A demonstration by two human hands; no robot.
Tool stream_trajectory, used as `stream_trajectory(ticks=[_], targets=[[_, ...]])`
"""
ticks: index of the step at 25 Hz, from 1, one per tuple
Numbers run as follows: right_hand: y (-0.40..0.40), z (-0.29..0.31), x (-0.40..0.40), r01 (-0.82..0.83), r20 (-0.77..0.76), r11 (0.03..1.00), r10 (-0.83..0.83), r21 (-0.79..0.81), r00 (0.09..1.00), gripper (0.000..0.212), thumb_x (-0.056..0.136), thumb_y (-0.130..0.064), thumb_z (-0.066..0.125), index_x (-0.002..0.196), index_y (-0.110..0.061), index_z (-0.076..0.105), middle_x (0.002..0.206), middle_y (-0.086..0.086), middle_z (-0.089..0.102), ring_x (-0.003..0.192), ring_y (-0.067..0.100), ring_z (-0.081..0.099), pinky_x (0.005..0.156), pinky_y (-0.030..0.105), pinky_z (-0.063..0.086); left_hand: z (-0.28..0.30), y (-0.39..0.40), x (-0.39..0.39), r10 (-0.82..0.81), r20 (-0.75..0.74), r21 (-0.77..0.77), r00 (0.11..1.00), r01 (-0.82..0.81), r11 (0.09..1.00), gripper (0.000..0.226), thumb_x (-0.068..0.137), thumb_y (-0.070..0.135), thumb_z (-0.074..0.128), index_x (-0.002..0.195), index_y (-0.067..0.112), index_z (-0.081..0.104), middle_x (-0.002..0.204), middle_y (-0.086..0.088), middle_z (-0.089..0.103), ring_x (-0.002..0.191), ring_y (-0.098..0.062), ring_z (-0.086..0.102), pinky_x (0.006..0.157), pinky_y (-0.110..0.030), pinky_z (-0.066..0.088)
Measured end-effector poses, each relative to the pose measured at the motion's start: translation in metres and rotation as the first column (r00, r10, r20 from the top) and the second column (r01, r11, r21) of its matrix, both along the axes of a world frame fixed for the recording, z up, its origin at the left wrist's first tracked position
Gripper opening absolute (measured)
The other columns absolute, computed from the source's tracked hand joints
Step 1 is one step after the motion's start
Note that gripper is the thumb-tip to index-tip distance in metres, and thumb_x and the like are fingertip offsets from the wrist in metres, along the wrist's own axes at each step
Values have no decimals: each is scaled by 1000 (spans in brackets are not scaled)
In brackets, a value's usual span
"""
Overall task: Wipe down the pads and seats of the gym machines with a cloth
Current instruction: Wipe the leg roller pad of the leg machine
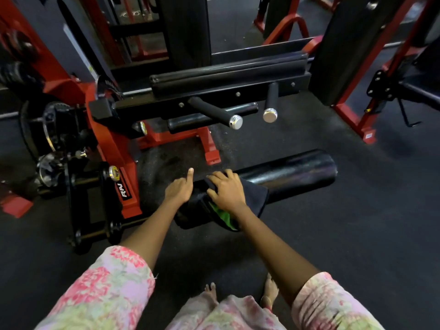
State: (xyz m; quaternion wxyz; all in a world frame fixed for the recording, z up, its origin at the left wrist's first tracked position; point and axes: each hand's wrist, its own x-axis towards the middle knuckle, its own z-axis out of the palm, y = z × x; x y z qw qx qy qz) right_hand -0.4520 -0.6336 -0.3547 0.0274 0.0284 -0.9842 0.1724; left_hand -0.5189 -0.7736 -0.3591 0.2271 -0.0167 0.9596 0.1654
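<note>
A black roller pad [285, 173] of the red-framed machine [119, 148] was seen across the centre of the frame, above the dark floor [357, 222]. A dark cloth [252, 196] with a green patch was draped over its left part and was pressed down by the right hand [227, 189], fingers curled over the cloth. The left hand [179, 188] was rested against the pad's left end, its grip loose and apart, thumb raised.
</note>
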Motion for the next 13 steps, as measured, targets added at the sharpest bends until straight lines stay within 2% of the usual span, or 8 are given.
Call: stream_trajectory(ticks=[5,9,13], targets=[[53,-1,3,22,-19,1000,-22,-19,1000,43,83,-33,57,120,-11,63,122,3,61,107,30,48,87,39,36,-1,-1,8,-32,-84,-29,996,29,999,69,101,45,10,114,3,63,120,-23,60,112,-36,55,92,-39,40],[102,-8,3,102,-37,995,-103,-21,994,54,77,-44,40,115,-15,67,116,-2,64,103,28,50,83,37,37,-6,-1,17,-25,-228,-2,973,25,1000,66,100,46,14,108,7,66,111,-21,64,105,-37,58,88,-41,43],[145,-9,0,149,-47,989,-149,-7,988,64,75,-49,30,114,-16,68,114,-1,65,101,28,49,82,36,36,-8,-2,23,4,-297,22,955,3,1000,62,101,42,18,103,3,65,105,-20,65,99,-36,59,83,-40,42]])
